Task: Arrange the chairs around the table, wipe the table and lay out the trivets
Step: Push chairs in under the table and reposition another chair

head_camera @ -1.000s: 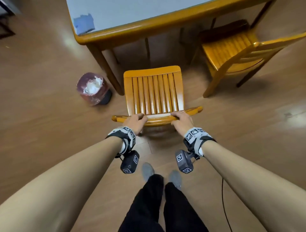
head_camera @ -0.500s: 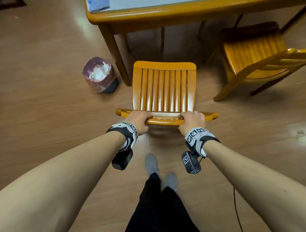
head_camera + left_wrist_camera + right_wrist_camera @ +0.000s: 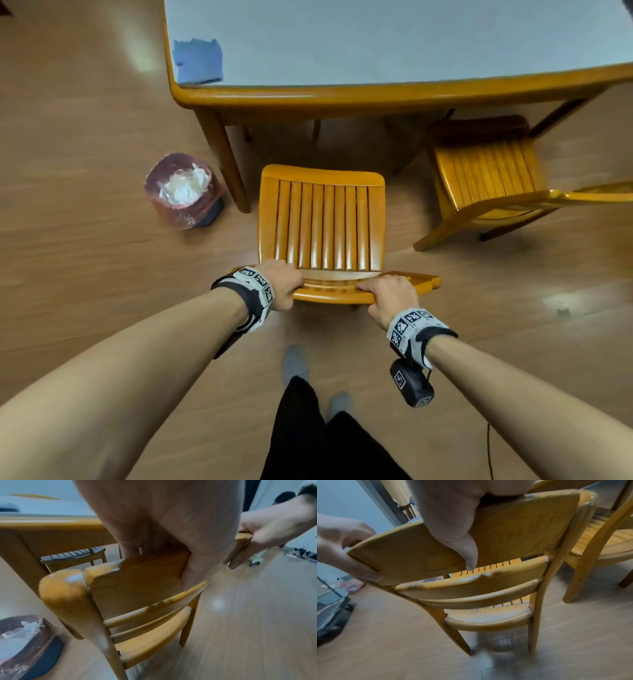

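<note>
Both hands, left hand (image 3: 282, 284) and right hand (image 3: 388, 297), grip the chair (image 3: 322, 222) by its top rail. It has moved closer to the bench (image 3: 376, 94) near its left corner; probably not yet tucked under.

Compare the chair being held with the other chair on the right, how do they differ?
The held chair stands wholly clear of the table; the right chair has its seat front tucked under it. The left hand and right hand grip the held chair's top rail; nobody touches the right chair. The held chair faces the table squarely; the right one sits angled. Both are orange wood with slatted seats.
</note>
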`<state>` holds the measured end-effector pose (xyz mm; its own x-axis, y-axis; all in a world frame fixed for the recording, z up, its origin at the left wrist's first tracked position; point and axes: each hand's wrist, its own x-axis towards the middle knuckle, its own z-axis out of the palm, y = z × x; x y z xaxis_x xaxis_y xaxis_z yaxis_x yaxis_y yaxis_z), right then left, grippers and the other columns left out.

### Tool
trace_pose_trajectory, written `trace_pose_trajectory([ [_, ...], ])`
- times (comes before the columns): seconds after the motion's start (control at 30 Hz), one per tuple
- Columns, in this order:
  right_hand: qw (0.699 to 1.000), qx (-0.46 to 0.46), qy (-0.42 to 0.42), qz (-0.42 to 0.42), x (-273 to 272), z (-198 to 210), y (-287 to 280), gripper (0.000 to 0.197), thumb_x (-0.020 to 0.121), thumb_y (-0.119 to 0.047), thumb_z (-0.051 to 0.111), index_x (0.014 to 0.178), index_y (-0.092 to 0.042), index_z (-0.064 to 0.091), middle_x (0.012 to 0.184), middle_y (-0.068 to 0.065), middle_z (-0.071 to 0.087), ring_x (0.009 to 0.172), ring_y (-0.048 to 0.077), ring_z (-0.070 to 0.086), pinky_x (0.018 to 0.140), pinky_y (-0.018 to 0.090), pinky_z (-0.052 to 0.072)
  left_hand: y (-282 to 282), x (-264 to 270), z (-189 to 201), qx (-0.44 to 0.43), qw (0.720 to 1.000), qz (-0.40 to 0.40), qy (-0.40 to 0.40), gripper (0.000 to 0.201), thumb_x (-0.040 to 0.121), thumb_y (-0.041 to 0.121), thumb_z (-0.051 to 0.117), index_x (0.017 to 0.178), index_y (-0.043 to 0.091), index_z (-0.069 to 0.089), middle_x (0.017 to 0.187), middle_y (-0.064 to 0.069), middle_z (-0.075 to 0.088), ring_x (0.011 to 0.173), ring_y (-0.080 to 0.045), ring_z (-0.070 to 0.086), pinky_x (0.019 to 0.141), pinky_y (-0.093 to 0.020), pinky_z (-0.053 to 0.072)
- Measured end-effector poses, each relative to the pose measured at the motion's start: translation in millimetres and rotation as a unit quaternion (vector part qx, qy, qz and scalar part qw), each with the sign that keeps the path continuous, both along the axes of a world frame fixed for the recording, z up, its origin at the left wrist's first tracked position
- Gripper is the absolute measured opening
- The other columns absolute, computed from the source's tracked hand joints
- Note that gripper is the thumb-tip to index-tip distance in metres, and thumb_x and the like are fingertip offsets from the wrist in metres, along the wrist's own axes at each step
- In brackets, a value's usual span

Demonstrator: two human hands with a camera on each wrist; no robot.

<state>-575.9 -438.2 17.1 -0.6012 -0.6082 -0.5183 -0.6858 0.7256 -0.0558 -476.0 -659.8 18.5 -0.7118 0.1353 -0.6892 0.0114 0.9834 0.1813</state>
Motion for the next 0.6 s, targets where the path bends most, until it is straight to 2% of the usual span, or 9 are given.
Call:
trace_pose_trajectory([
  [0.1,1.0,-0.014,0.02,-0.01,-27,11,-20,0.049,0.083,-0.021,0.06,0.127,-0.043,0.059,0.113,-0.003,0.069,0.106,0.022,0.058,0.098,0.033,0.039,-17,-22,13,0.002,0.999,0.024,0.027,0.016,0.079,0.027,0.058,0.091,0.021,0.067,0.081,-0.001,0.063,0.074,-0.024,0.058,0.061,-0.03,0.043],
  [0.27,0.999,-0.035,0.036,0.008,-72,21,-50,0.048,0.084,-0.019,0.061,0.124,-0.045,0.061,0.105,-0.009,0.071,0.102,0.017,0.061,0.101,0.033,0.036,-42,-54,30,-0.012,0.995,0.044,0.084,0.016,0.078,0.023,0.054,0.087,0.019,0.066,0.074,0.001,0.057,0.067,-0.02,0.053,0.059,-0.029,0.042],
  [0.4,0.998,-0.05,0.03,0.027,-108,18,-73,0.046,0.085,-0.019,0.061,0.123,-0.044,0.061,0.106,-0.012,0.07,0.102,0.014,0.059,0.102,0.033,0.031,-58,-82,37,-0.022,0.992,0.086,0.092,0.015,0.076,0.021,0.055,0.085,0.019,0.067,0.071,0.002,0.053,0.067,-0.022,0.05,0.061,-0.029,0.041],
  [0.6,0.993,-0.06,-0.002,0.098,-170,14,-112,0.044,0.087,-0.017,0.06,0.122,-0.043,0.062,0.103,-0.011,0.07,0.1,0.017,0.059,0.1,0.035,0.036,-82,-121,33,-0.035,0.984,0.155,0.079,0.015,0.077,0.021,0.056,0.085,0.02,0.069,0.073,0.001,0.061,0.069,-0.02,0.057,0.061,-0.028,0.044],
])
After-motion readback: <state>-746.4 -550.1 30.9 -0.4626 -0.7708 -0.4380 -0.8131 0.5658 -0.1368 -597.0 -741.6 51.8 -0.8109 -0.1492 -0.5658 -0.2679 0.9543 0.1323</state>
